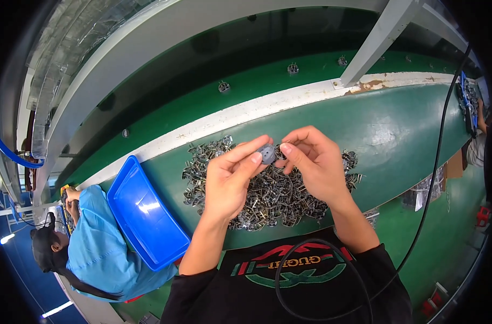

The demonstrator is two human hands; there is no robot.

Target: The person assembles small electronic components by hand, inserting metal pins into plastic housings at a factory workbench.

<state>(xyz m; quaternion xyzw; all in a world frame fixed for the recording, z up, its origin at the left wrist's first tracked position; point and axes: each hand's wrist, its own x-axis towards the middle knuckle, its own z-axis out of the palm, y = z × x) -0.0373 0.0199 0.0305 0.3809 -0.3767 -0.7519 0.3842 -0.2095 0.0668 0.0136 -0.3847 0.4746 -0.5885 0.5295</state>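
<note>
Held between the thumb and forefinger of my left hand (227, 181) is a round grey plastic piece (267, 154) with small holes in its face. My right hand (320, 170) is closed in a pinch on a small dark metal part (280, 153), right beside the grey piece. Fingertips cover much of that part, so I cannot tell whether the two pieces touch. Both hands hover over a wide pile of small metal and clear plastic parts (278, 202) on the green tabletop (386, 124).
An open blue bin (149, 210) stands left of the pile. Beyond a white rail (246, 110), a green belt (176, 102) carries several spaced small parts. A grey post (378, 46) rises at the back. A black cable (437, 162) hangs at right. Someone in blue (103, 243) works at left.
</note>
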